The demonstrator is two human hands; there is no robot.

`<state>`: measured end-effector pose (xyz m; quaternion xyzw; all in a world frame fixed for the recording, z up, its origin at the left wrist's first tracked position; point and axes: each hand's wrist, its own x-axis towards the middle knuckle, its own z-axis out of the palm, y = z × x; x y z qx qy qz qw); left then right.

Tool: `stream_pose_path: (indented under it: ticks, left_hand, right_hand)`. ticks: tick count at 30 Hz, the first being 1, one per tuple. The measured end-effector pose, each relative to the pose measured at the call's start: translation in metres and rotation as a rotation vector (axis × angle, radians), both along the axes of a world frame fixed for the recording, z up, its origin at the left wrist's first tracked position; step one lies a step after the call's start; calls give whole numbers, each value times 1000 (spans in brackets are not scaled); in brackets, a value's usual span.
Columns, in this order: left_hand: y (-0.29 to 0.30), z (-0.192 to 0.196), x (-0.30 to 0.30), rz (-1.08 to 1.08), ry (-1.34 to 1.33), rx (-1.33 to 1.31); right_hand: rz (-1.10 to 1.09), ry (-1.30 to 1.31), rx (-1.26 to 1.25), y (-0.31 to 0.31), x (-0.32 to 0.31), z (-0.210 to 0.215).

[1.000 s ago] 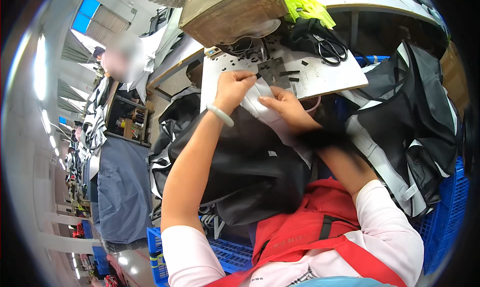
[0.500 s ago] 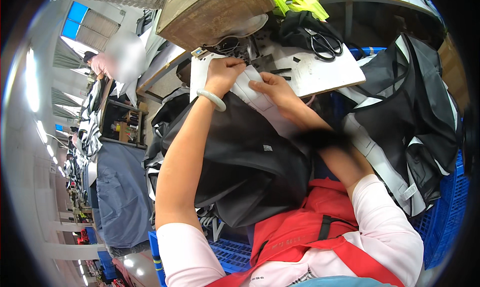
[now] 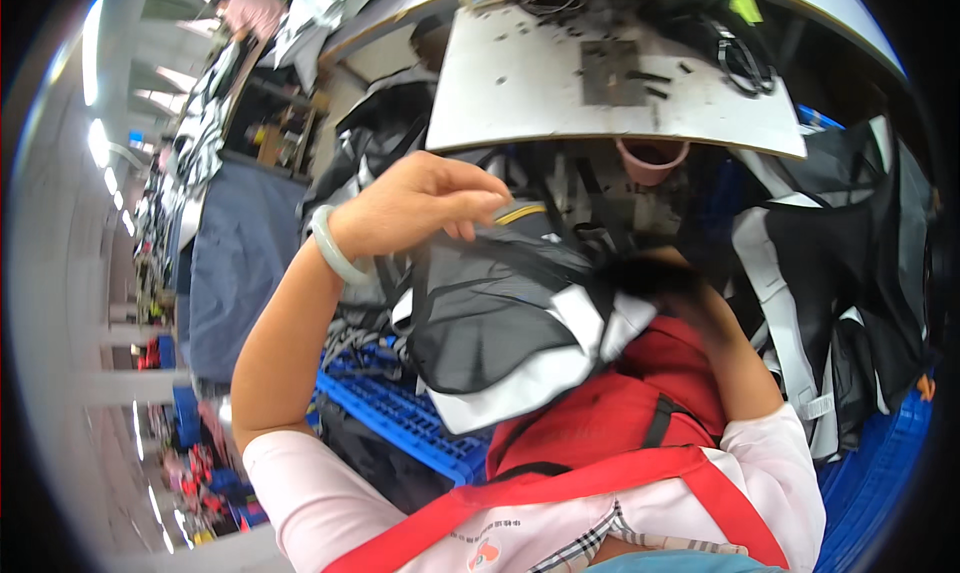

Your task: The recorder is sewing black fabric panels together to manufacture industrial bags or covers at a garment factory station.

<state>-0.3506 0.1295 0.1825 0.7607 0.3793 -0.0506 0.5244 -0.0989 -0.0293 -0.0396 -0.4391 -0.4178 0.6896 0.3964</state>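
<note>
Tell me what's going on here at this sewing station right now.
A person in a red apron is handling a black and white garment piece over their lap. The left hand grips its upper edge and lifts it below the white work table. The right hand is blurred at the piece's right side. More black and white pieces hang to the right over blue crates.

**One head cam, fisheye, looking down**

Only one view here, worn on the head, so it shares the scene with no other. It looks steeply down the person's own chest and red apron (image 3: 600, 423), both forearms coming in from the lower edge. It's very near: the left hand (image 3: 420, 205) and the black-and-white fabric (image 3: 500, 318) it grips fill the middle. Past the grip, the table (image 3: 520, 83) bends along the top rim. Left of the grip, the workshop aisle curves away.
</note>
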Motion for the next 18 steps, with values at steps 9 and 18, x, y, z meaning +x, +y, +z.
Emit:
stream_pose_path:
  ticks: [9,18]
  left_hand:
    - [24,-170,-148,304,263,804]
    - [86,-256,-105,584,106,308]
  right_hand:
    - [138,-20,40,-37,15,18]
    - [632,78,327,-83,-45,76]
